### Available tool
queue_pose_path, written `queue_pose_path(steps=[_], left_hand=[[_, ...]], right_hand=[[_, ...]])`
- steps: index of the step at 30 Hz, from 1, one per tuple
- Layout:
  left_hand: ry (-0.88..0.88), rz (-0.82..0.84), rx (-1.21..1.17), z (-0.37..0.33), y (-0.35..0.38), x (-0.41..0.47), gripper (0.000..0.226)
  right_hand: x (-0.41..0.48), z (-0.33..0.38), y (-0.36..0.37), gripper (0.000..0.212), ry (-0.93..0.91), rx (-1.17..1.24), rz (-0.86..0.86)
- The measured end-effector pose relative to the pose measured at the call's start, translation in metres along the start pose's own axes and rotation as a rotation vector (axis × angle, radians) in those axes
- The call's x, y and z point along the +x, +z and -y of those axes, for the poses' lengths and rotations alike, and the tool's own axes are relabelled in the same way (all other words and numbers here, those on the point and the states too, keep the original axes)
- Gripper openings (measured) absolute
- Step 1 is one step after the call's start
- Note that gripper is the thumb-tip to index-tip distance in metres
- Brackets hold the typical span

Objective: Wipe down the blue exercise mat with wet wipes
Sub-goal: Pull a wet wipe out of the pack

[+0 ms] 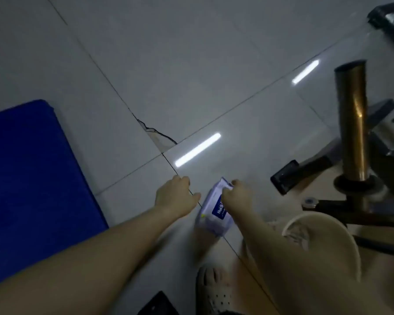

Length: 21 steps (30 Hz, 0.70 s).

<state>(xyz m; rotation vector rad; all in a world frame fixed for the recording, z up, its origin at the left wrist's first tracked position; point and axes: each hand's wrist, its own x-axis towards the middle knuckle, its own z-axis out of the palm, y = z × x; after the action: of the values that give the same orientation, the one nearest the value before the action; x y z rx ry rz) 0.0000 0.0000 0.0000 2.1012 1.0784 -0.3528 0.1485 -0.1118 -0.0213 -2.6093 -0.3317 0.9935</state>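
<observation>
Dim workout room, glossy grey tiled floor (191, 64) with a cracked tile corner (156, 136), blue exercise mat (32, 173) left of the crack, metal equipment frame (305, 169) with brass-coloured post (353, 119) right of it

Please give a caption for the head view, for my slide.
Right hand grips a wet wipes pack, left hand empty beside it; blue exercise mat on tiled floor.
</observation>
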Motion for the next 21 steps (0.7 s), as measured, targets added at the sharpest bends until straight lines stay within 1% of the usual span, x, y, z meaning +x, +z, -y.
queue_pose_path(steps=[3,4,5,6,7,8,9,10,11,12,13,15,16,17,19,20,21], left_hand=[[-0.063,0.119,-0.187,-0.001,0.067,0.033,0.058],[-0.099,0.203,-0.260,-0.002,0.083,0.036,0.056],[-0.104,0.250,-0.351,-0.002,0.099,0.042,0.050],[-0.137,0.311,-0.438,-0.004,0.110,0.045,0.041],[-0.139,0.342,-0.531,-0.003,0.124,0.050,0.032],[-0.147,0.375,-0.601,-0.003,0.130,0.050,0.029],[-0.154,0.399,-0.701,0.000,0.140,0.052,0.027],[-0.177,0.398,-0.785,0.003,0.145,0.051,0.024],[-0.192,0.361,-0.845,0.009,0.148,0.050,0.024],[-0.225,0.316,-0.884,0.017,0.145,0.048,0.026],[-0.257,0.279,-0.932,0.025,0.141,0.045,0.029],[-0.314,0.255,-1.013,0.044,0.119,0.035,0.045],[-0.317,0.237,-1.038,0.057,0.105,0.031,0.052],[-0.298,0.205,-1.057,0.068,0.090,0.025,0.057],[-0.258,0.096,-1.098,0.091,0.048,0.003,0.062],[-0.233,0.057,-1.125,0.096,0.028,-0.009,0.060],[-0.203,0.015,-1.143,0.101,0.002,-0.030,0.055]], right_hand=[[0.039,-0.034,0.032,0.047,0.259,0.141,-0.050],[0.051,-0.042,0.040,0.052,0.348,0.213,-0.045],[0.065,-0.053,0.050,0.055,0.394,0.261,-0.048],[0.077,-0.062,0.058,0.056,0.446,0.342,-0.010],[0.091,-0.071,0.067,0.053,0.488,0.481,0.020],[0.090,-0.069,0.071,0.047,0.501,0.614,0.053],[0.086,-0.067,0.073,0.039,0.470,0.679,0.089],[0.073,-0.063,0.072,0.032,0.443,0.700,0.103],[0.063,-0.058,0.072,0.028,0.414,0.714,0.113],[0.052,-0.051,0.072,0.028,0.408,0.728,0.126],[0.047,-0.043,0.074,0.034,0.425,0.724,0.158],[0.038,-0.020,0.077,0.059,0.468,0.673,0.245],[0.029,-0.003,0.079,0.062,0.454,0.625,0.276],[0.020,0.013,0.082,0.056,0.411,0.605,0.306],[-0.019,0.053,0.084,0.036,0.288,0.594,0.348],[-0.033,0.067,0.084,0.032,0.239,0.609,0.366],[-0.053,0.085,0.083,0.033,0.187,0.618,0.384]])
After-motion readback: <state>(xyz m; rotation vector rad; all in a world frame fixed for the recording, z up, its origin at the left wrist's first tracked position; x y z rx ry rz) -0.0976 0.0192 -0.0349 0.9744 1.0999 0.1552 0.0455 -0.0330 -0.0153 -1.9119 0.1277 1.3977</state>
